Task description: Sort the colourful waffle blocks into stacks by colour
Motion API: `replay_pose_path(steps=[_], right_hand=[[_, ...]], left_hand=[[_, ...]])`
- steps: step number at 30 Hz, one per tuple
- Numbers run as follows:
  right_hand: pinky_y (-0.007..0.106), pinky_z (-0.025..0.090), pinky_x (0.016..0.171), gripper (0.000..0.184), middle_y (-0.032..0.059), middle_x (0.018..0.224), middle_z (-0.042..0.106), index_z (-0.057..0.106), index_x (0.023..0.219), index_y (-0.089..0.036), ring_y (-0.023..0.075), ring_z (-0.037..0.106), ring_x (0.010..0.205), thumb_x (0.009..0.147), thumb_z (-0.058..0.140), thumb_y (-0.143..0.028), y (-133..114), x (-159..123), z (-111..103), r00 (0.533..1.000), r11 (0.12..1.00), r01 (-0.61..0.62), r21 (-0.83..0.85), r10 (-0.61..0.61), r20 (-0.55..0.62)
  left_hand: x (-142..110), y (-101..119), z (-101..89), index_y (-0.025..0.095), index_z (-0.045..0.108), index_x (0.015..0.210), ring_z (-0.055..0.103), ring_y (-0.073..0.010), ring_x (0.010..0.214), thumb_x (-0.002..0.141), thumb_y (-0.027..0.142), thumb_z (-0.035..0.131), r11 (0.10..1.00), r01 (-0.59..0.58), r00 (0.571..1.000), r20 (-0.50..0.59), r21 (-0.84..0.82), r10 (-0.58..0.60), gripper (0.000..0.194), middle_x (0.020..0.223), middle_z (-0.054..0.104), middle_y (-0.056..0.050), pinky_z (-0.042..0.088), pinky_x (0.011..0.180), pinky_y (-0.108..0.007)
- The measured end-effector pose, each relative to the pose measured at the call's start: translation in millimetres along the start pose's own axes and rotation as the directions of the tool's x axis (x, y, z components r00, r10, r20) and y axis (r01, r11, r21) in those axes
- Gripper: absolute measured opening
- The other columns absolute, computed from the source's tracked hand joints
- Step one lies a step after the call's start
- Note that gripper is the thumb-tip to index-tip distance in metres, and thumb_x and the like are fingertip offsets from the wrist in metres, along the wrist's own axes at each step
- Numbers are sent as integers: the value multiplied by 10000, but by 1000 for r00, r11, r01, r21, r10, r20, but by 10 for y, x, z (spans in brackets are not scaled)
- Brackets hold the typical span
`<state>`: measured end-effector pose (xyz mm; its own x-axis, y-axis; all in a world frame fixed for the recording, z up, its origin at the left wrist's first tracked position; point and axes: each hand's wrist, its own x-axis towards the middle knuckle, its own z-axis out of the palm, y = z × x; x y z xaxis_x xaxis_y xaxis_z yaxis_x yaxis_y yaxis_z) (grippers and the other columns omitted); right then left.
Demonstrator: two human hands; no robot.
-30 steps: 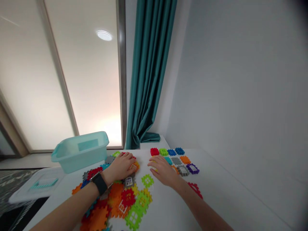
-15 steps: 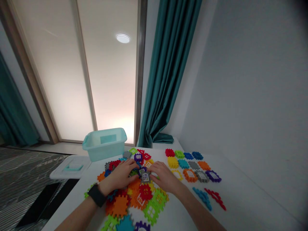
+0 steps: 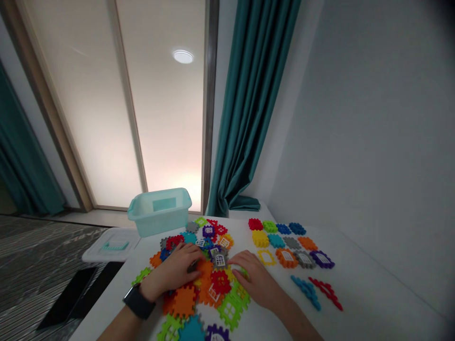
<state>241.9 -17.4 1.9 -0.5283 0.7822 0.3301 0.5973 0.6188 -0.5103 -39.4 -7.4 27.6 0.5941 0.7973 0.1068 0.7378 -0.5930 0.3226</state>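
Colourful plastic waffle blocks [image 3: 199,279] lie in a loose, overlapping heap on the white tabletop [image 3: 355,296], right in front of you. Your left hand [image 3: 173,271], with a black smartwatch [image 3: 138,301] on the wrist, curves palm down over the heap; its fingers cover the blocks beneath, so you cannot tell whether it grips one. Your right hand [image 3: 256,277] is open, fingers slightly spread, its fingertips [image 3: 237,275] resting at the heap's right edge beside a yellow block [image 3: 230,273]. A grey window block [image 3: 220,260] sits between your hands, nearer the left. To your right, sorted blocks [image 3: 291,241] lie in tidy rows, with a blue chain of blocks [image 3: 307,292] and a red chain of blocks [image 3: 326,293] just below them. A pale teal plastic bin [image 3: 159,211] stands beyond the heap, near the tabletop's far edge.
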Motion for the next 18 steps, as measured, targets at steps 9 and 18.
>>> replay_pose_path(steps=[9, 18], right_hand=[[423, 454, 969, 220, 68, 1044, 708, 678, 1068, -236, 250, 614, 1035, 955, 507, -155, -60, 3, 135, 1000, 1000, 21, -1, -21, -15], [418, 443, 969, 233, 67, 1059, 707, 680, 1066, -232, 248, 610, 1043, 942, 513, -126, -75, -4, 136, 1000, 1000, 3, -12, -3, -7]], left_hand=[[12, -27, 34, 280, 671, 1098, 574, -291, 1150, 864, 205, 676, 1000, -13, 1000, -13, 25, 13, 246, 1153, 672, -33, 357, 1054, -475], [53, -37, 125, 276, 658, 1169, 547, -297, 1160, 866, 203, 671, 994, 31, 998, -55, 101, -26, 311, 1167, 648, -50, 362, 1045, -470]])
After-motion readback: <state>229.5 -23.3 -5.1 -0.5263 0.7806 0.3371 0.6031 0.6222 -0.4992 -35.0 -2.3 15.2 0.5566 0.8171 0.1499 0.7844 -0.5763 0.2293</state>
